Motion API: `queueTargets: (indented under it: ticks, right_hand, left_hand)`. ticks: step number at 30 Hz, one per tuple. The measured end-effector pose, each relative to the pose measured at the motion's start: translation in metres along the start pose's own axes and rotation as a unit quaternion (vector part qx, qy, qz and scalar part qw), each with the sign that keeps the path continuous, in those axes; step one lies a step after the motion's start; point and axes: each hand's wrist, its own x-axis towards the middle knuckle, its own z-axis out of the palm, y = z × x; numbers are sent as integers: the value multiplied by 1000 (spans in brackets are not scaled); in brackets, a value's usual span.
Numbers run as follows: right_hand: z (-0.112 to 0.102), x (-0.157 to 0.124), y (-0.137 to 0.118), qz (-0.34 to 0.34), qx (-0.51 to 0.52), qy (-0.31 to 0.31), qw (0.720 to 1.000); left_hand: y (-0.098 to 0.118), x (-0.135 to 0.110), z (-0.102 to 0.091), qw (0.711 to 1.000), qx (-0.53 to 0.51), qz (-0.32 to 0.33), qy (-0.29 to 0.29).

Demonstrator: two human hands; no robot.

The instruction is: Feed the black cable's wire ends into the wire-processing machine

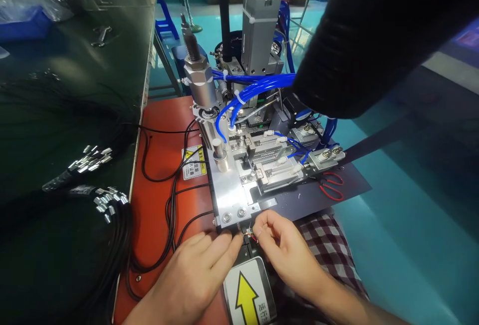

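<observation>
My left hand (194,272) and my right hand (286,247) meet at the front edge of a small pneumatic machine (254,155). Both pinch the stripped end of a thin black cable (247,236), where red and pale wire strands show between the fingertips. The left fingers press the cable from the left. My right thumb and forefinger are closed on the wire tips. Just below them sits a black block with a yellow arrow label (249,292) pointing toward the machine.
Bundles of black cables with metal ends (108,200) lie on the dark bench at left, and loops of cable (168,205) trail over the orange base plate (160,130). Red-handled scissors (331,185) lie right of the machine. Blue air hoses (258,88) arch above it.
</observation>
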Motion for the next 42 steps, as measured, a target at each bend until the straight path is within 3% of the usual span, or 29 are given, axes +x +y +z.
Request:
queueTargets:
  ticks: [7, 11, 13, 18, 42]
  right_hand:
    - [-1, 4, 0, 100, 126, -79, 984]
    - [1, 1, -1, 48, 63, -31, 996]
    - [1, 0, -2, 34, 63, -35, 997]
    - [-5, 0, -7, 70, 83, -78, 991]
    - [-4, 0, 1, 28, 22, -44, 998]
  left_hand:
    - [2, 2, -3, 1000, 9, -4, -5]
    - [2, 2, -3, 1000, 1, -6, -1]
    - [2, 1, -2, 1000, -12, -9, 10]
    - [1, -2, 0, 999, -44, -21, 14]
    - [2, 1, -2, 1000, -15, -16, -3]
